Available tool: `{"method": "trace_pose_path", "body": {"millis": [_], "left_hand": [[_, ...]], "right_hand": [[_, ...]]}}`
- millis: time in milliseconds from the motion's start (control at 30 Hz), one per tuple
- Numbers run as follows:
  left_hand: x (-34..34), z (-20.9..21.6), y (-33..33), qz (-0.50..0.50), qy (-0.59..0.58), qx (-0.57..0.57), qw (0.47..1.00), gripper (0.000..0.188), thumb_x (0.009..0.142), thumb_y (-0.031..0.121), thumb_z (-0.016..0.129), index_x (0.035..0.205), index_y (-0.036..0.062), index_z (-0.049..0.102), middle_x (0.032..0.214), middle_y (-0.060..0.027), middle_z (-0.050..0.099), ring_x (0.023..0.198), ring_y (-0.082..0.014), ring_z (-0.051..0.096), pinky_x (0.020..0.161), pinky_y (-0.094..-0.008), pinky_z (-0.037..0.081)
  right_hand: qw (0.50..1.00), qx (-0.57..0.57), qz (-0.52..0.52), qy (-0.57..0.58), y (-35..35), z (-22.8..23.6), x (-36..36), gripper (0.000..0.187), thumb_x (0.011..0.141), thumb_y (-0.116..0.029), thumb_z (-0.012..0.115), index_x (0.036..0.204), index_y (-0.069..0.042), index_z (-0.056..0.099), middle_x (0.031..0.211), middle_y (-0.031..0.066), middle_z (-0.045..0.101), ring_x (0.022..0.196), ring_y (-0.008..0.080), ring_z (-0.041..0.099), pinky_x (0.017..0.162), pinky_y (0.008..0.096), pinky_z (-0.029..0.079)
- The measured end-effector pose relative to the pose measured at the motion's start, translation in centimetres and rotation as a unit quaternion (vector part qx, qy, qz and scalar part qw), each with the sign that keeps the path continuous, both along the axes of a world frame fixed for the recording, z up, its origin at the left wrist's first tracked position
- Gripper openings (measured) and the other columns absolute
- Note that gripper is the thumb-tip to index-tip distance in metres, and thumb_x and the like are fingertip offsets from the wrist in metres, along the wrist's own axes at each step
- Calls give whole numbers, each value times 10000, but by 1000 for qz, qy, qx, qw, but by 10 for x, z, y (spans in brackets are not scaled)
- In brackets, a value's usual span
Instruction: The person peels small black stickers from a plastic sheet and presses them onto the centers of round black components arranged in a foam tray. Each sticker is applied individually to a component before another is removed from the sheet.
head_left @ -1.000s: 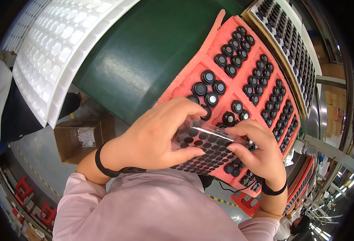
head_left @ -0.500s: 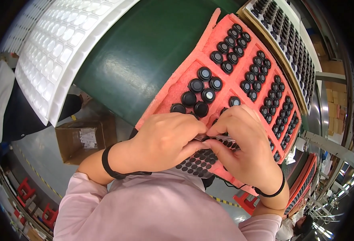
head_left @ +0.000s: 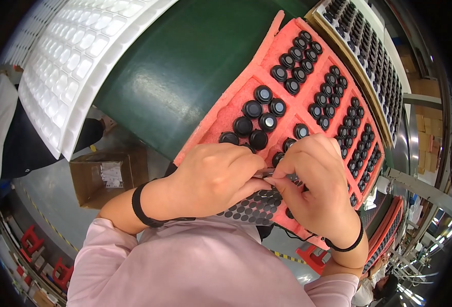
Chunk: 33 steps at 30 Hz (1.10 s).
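Note:
My left hand (head_left: 213, 171) pinches the upper edge of a clear sheet of round black stickers (head_left: 250, 207), which hangs below my fingers near my body. Close against its fingertips, my right hand (head_left: 318, 179) has its thumb and forefinger pressed together at the same edge; whatever lies between them is too small to make out. Beneath both hands is a pink foam tray (head_left: 213, 123) divided into compartments. Round black caps (head_left: 263, 94), some with a grey disc on top, stand in groups inside it. My hands hide part of the nearest compartments.
The tray lies on a green work surface (head_left: 169, 77). White moulded trays (head_left: 77, 56) rise at the left. Beyond the foam, another tray holds rows of dark parts (head_left: 361, 56). An open cardboard box (head_left: 90, 176) sits lower left, near another person's dark-clothed leg (head_left: 16, 143).
My right thumb and forefinger have come together and shifted slightly right. The sticker sheet has tilted, showing more of its face. My left hand is almost where it was.

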<state>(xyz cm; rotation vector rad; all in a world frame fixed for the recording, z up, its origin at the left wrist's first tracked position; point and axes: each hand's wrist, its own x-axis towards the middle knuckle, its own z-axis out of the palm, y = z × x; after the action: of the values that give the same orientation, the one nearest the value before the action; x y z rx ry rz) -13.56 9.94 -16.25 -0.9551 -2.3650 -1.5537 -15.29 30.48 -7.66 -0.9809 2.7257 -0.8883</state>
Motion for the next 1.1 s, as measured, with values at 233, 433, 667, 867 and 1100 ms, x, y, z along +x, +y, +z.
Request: {"method": "trace_pose_path", "body": {"millis": [233,433,667,867,1100], "left_hand": [[-4,-1,-11,1,-40,-19,999,348,728,190,897,961,34,692,821,-87,699,687,-280,677,604,-366,511],[-12,5,-13,-48,17,-127,991,438,734,316,868,1038,61,683,1048,-101,696,940,-304,667,796,-426,514],[-15,-3,-2,-65,86,-188,976,497,710,401,840,1042,73,669,1246,-109,658,1182,-294,609,1018,-515,458],[-15,-7,1,-65,81,-212,972,524,687,412,851,1033,71,654,1307,-118,639,1289,-284,573,1138,-586,390],[-15,-7,0,-73,63,-213,972,535,684,406,863,1030,68,635,1337,-127,622,1314,-282,566,1155,-601,371]], "right_hand": [[997,-27,60,-33,10,-3,-25,230,709,37,800,829,-63,630,871,50,582,853,257,564,813,363,427],[968,-51,-99,-225,21,-32,-57,150,869,11,750,903,-21,608,963,36,544,884,149,542,820,291,454],[963,4,-108,-246,20,-50,-66,104,943,-18,711,930,-10,608,948,17,500,863,98,513,763,259,453],[972,24,-93,-215,20,-55,-67,92,940,-27,716,926,-19,625,919,9,489,810,108,488,724,261,430],[978,26,-87,-186,18,-57,-66,102,923,-30,728,910,-18,627,887,16,489,785,126,474,701,274,412]]}}
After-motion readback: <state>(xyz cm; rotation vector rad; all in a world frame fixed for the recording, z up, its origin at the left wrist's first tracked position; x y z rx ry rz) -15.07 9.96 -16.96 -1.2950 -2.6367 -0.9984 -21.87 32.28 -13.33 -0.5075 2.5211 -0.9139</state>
